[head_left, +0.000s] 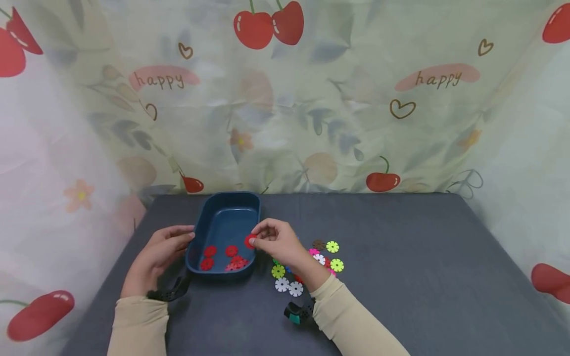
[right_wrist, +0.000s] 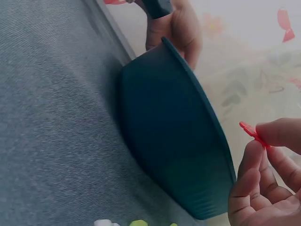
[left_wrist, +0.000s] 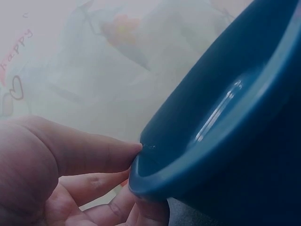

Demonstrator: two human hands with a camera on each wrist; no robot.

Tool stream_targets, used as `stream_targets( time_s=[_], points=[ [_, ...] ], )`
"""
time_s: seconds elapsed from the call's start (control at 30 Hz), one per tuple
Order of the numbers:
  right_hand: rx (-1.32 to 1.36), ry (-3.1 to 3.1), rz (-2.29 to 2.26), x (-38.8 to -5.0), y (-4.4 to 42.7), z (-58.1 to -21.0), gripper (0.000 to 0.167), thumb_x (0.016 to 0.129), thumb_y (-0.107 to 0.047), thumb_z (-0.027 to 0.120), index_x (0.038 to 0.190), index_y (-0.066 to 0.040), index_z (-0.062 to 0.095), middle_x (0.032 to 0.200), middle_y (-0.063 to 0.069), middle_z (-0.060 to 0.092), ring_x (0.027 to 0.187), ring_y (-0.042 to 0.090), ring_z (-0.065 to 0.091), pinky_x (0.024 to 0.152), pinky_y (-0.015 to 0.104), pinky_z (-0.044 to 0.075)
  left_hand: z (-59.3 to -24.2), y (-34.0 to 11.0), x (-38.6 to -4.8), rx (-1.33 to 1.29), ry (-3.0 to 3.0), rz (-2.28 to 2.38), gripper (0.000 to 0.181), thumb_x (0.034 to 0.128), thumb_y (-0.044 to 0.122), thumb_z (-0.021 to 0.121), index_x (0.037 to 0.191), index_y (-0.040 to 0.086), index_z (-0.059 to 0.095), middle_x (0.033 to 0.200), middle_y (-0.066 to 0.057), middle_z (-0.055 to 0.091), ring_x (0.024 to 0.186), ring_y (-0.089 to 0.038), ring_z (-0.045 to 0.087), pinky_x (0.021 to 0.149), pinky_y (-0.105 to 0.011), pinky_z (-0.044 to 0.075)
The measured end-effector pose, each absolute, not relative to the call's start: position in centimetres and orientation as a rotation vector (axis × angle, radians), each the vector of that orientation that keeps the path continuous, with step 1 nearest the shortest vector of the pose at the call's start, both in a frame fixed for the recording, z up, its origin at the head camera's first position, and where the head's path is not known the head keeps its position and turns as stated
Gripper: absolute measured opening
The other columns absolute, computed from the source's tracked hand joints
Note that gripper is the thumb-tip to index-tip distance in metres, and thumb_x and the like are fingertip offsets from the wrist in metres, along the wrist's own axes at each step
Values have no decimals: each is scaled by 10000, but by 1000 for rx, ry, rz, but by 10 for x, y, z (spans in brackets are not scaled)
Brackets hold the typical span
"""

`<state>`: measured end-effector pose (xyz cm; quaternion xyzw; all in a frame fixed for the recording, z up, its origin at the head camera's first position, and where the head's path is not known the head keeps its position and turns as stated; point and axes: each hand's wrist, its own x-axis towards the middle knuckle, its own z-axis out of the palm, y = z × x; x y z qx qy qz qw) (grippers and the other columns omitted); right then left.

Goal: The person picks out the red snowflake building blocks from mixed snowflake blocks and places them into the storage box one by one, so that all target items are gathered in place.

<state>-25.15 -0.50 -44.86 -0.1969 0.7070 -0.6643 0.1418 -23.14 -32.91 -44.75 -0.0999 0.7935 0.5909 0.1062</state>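
A dark blue plastic tub (head_left: 222, 199) stands on the left of the table, with several red notched discs (head_left: 231, 251) lying at its near end. My left hand (head_left: 162, 252) pinches the tub's left rim; in the left wrist view the thumb (left_wrist: 101, 153) is at the rim's edge and fingers are under it outside. Over the tub's right rim, my right hand (head_left: 280, 245) pinches a red notched disc (head_left: 250, 241) between thumb and fingers. The right wrist view shows that red disc (right_wrist: 254, 133) edge-on, beside the tub's outer wall (right_wrist: 174, 127).
Right of the tub, partly behind my right hand and wrist, lies a loose group of notched discs in white (head_left: 296, 289), yellow-green (head_left: 337, 265), brown (head_left: 318, 244), pink and other colours. A patterned curtain (head_left: 285, 118) hangs behind the dark grey table (head_left: 401, 257).
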Motion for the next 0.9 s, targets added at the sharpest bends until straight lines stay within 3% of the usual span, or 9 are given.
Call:
stream_targets(
  time_s=[0.17,0.4,0.57,0.83,0.9],
  points=[
    [-551,2038,-1915,-249,-5,-450,161,984,-145,761,1132,-86,731,991,69,729,934,464,638,734,388,520,-446,-330,-233,-298,2337,1729,608,1101,302,598,1591,-17,430,1581,-246,498,1096,-34,661,923,-196,574],
    [-560,2041,-1907,-248,-7,-453,162,982,-141,756,1133,-88,729,991,64,739,1019,532,662,892,551,590,-446,-330,-233,-311,2352,1710,612,1096,314,607,1587,-10,439,1576,-246,504,1103,-55,663,956,-229,585],
    [-555,2038,-1911,-248,-8,-455,160,980,-126,751,1133,-88,728,993,60,738,1021,534,668,901,580,588,-445,-329,-232,-320,2353,1704,617,1089,337,621,1580,3,456,1571,-229,518,1135,-73,659,997,-260,584],
    [-576,2034,-1901,-249,-7,-454,214,988,-153,753,1168,-43,713,1028,79,738,925,310,722,912,568,591,-446,-329,-231,-330,2345,1716,605,1090,324,619,1579,6,458,1558,-214,531,1124,-68,663,977,-248,587],
    [-578,2030,-1899,-249,-6,-453,242,993,-162,749,1186,-22,704,1041,78,735,939,310,718,921,575,584,-446,-329,-232,-326,2344,1718,603,1094,318,613,1583,4,452,1564,-220,524,1125,-68,661,971,-243,587]
  ],
)
